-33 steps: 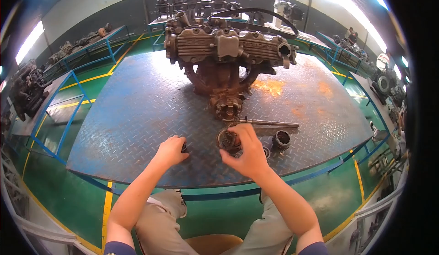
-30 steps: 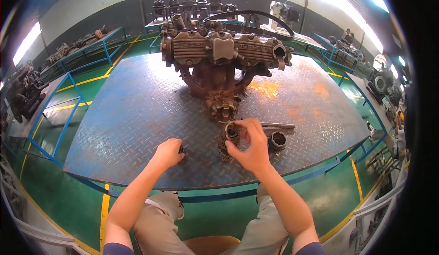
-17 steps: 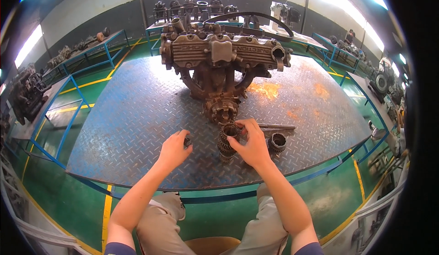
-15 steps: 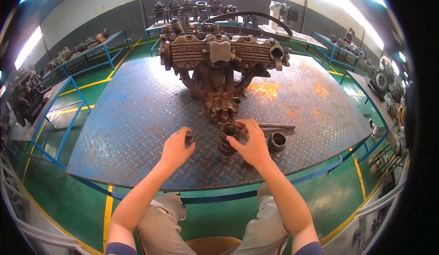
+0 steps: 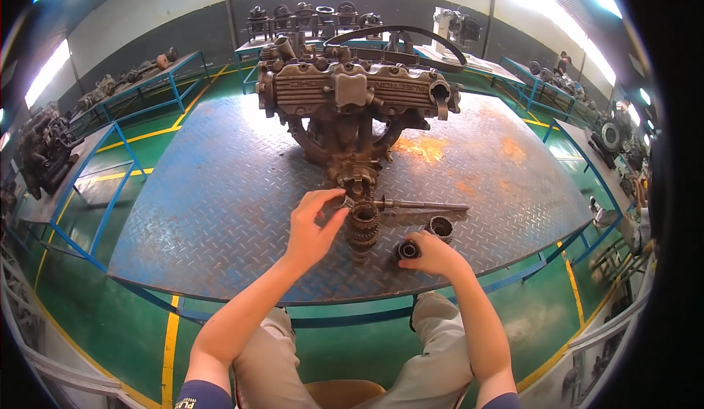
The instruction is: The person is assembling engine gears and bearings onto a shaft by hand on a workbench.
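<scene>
A stack of toothed gears (image 5: pixel 363 234) stands upright on the metal tabletop, its round opening facing up. Beside its upper left edge, my left hand (image 5: pixel 312 225) pinches a small metal ring (image 5: pixel 342 202) between thumb and fingers. My right hand (image 5: pixel 438 255), lower and to the right, grips a dark round gear (image 5: pixel 408 250) with a hole in its middle, at or just above the tabletop. Just beyond that hand sits another toothed ring gear (image 5: pixel 440 227). A long metal shaft (image 5: pixel 425 205) lies behind the stack, pointing right.
A large engine assembly (image 5: pixel 352 90) with a looped belt (image 5: pixel 411 30) stands at the back of the diamond-plate table (image 5: pixel 213 211). Blue-framed benches with machine parts (image 5: pixel 117 90) line the sides. A person (image 5: pixel 563 63) is at the far right.
My right hand has left the gear stack and moved right and nearer, now gripping a dark gear. My left hand has moved right and forward to the stack with its small part.
</scene>
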The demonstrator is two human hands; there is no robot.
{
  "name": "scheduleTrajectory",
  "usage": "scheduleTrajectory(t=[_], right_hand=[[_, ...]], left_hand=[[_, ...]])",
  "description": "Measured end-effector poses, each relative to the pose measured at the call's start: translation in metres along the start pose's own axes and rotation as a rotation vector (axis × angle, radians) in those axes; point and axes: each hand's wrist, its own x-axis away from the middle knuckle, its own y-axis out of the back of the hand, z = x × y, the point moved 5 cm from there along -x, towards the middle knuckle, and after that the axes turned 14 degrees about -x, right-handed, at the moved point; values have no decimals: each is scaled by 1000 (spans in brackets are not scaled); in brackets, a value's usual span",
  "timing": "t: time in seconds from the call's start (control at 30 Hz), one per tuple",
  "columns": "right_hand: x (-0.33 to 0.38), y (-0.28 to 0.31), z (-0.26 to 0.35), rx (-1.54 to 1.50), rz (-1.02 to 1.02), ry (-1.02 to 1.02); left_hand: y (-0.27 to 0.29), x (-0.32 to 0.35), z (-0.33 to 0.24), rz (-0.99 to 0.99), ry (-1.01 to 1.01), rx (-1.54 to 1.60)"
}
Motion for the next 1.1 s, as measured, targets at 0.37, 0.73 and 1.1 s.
scheduleTrajectory(t=[0.37, 0.73, 1.1], right_hand=[[-4, -8, -17, 42, -9, 162], [-3, -18, -14, 172, -75, 157], [10, 16, 16, -83, -244, 254]], left_hand=[[-39, -6, -15, 114, -179, -63], [-43, 0, -14, 291, -241, -131], [-16, -1, -8, 166, -234, -86]])
